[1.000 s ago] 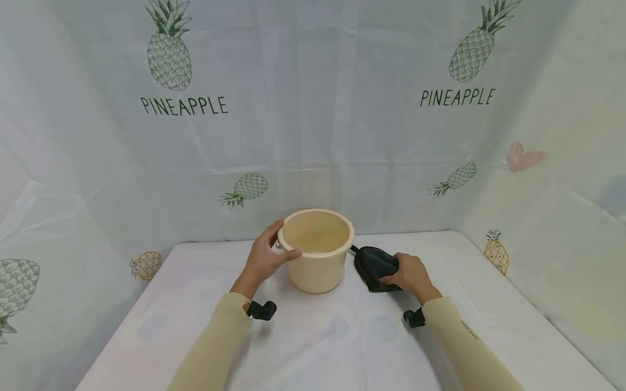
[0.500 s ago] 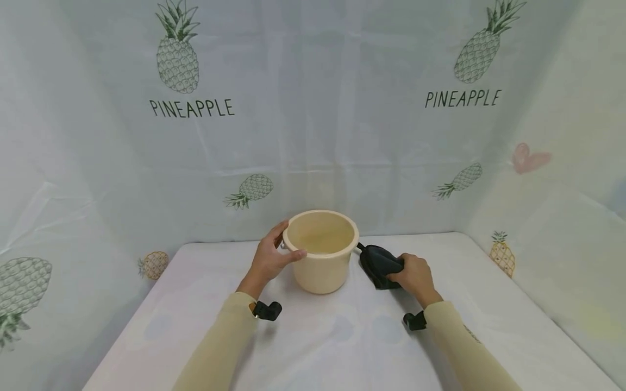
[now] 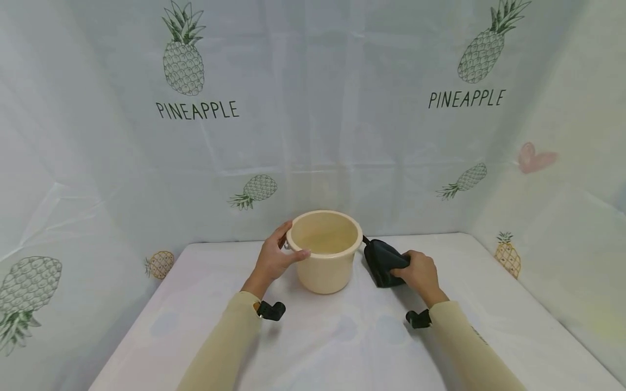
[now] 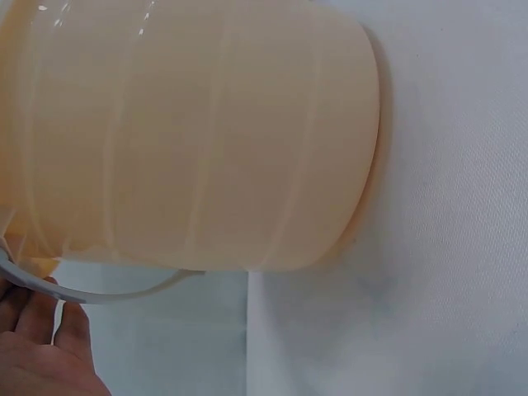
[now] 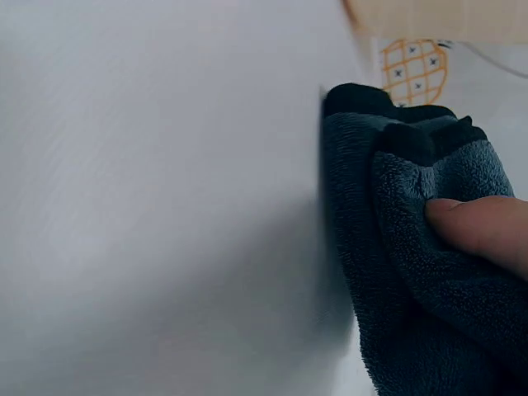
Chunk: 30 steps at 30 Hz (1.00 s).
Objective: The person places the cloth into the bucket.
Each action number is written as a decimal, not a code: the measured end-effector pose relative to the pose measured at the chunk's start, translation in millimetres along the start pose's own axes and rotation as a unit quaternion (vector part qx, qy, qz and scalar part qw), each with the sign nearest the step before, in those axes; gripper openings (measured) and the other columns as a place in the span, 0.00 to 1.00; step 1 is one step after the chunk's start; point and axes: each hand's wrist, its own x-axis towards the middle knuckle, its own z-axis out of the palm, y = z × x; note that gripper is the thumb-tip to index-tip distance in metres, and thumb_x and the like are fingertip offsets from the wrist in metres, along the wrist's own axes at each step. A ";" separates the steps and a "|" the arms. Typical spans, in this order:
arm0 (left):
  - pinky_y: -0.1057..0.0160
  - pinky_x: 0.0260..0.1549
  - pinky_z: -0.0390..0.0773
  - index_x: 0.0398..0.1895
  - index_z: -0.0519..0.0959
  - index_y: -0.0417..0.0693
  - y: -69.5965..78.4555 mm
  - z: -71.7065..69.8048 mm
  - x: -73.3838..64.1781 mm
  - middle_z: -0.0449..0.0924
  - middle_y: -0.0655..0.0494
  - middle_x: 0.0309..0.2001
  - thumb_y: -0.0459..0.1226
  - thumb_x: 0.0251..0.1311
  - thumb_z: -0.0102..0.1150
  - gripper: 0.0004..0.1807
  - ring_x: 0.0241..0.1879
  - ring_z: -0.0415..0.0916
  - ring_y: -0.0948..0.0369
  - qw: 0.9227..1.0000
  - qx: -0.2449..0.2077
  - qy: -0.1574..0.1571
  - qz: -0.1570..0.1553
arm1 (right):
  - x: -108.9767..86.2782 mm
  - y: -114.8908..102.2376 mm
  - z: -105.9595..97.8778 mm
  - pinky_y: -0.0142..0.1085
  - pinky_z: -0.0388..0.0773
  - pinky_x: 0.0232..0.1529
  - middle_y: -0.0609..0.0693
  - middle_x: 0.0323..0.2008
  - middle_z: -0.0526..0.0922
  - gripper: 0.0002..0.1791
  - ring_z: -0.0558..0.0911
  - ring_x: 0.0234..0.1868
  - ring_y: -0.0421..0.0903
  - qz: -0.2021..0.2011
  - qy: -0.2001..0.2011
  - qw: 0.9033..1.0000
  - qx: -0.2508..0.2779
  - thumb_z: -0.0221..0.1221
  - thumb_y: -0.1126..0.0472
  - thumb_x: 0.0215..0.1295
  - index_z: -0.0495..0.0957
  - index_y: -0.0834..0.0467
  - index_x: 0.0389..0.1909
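A cream plastic bucket stands upright at the back of the table, its opening facing up. My left hand grips its rim, the thumb over the near side and the fingers round the left. The left wrist view shows the bucket's ribbed wall and its thin grey handle hanging near the fingers. Just right of the bucket, my right hand holds a dark, fuzzy folded cloth. In the right wrist view the thumb presses into the cloth's pile, beside the white table surface.
A white cloth with faint pastel spots covers the table. A pineapple-printed curtain hangs close behind the bucket and along both sides. Each wrist wears a black camera band, the left one low beside the bucket.
The head view has turned slightly left. My right hand and the dark cloth have shifted slightly farther from me. The bucket and my left hand on its rim have stayed put.
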 end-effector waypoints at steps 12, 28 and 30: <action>0.50 0.79 0.57 0.83 0.58 0.44 -0.7 0.1 -0.7 0.56 0.49 0.83 0.46 0.54 0.82 0.58 0.81 0.54 0.49 1.000 0.009 0.002 -0.004 | 3.3 -12.9 -15.9 0.59 0.82 0.50 0.71 0.50 0.84 0.32 0.82 0.48 0.67 -0.001 0.024 0.999 0.024 0.75 0.55 0.57 0.80 0.74 0.55; 0.50 0.79 0.57 0.83 0.59 0.46 -3.0 2.6 -0.4 0.57 0.52 0.82 0.47 0.53 0.82 0.58 0.80 0.56 0.51 1.000 -0.009 0.007 -0.014 | 6.1 -36.5 -46.0 0.59 0.83 0.48 0.73 0.50 0.83 0.33 0.82 0.48 0.69 -0.002 0.051 0.998 0.042 0.74 0.54 0.60 0.78 0.75 0.58; 0.51 0.79 0.57 0.83 0.59 0.47 -3.2 2.6 -0.6 0.57 0.53 0.82 0.48 0.53 0.82 0.58 0.80 0.56 0.52 1.000 -0.011 0.006 -0.015 | 7.1 -39.6 -49.6 0.59 0.83 0.48 0.73 0.50 0.83 0.34 0.82 0.49 0.69 -0.004 0.055 0.998 0.043 0.74 0.54 0.61 0.78 0.75 0.58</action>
